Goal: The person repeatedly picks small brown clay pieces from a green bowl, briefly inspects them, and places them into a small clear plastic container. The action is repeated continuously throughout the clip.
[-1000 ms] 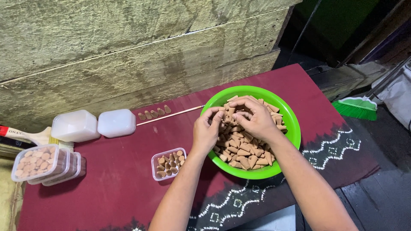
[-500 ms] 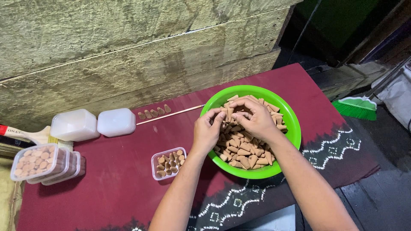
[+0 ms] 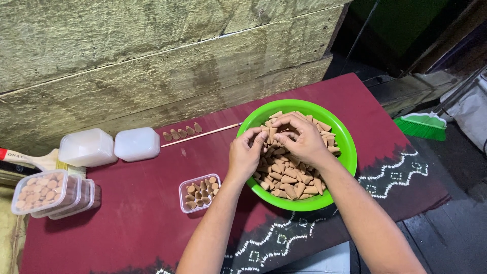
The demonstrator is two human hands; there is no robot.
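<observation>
Rough greenish stone blocks [image 3: 152,56] make the wall behind a tabletop [image 3: 127,228] covered in dark red cloth with white patterns along the near edge. At the far left lies a paintbrush [image 3: 30,158] with a red and pale handle, and near it sits a stack of clear tubs [image 3: 50,195] filled with little tan cones. Next come two white lids [image 3: 109,146] side by side, close to the wall. To their right, four small cones [image 3: 181,133] lie in a row beside a thin stick [image 3: 203,136]. In front of them is a small clear box [image 3: 200,193] partly filled with cones standing close together. Further right sits a bright green bowl [image 3: 345,152], round and shiny, holding a heap of tan cones [image 3: 286,177] that look pointed at one end and flat at the other. Both hands are over that heap. The left hand [image 3: 246,155] and the right hand [image 3: 302,139] meet with fingertips touching, each grip narrow and pinched on a cone [image 3: 272,134] between them. Past the tabletop on the right, a green broom head [image 3: 421,126] lies on the dark floor.
</observation>
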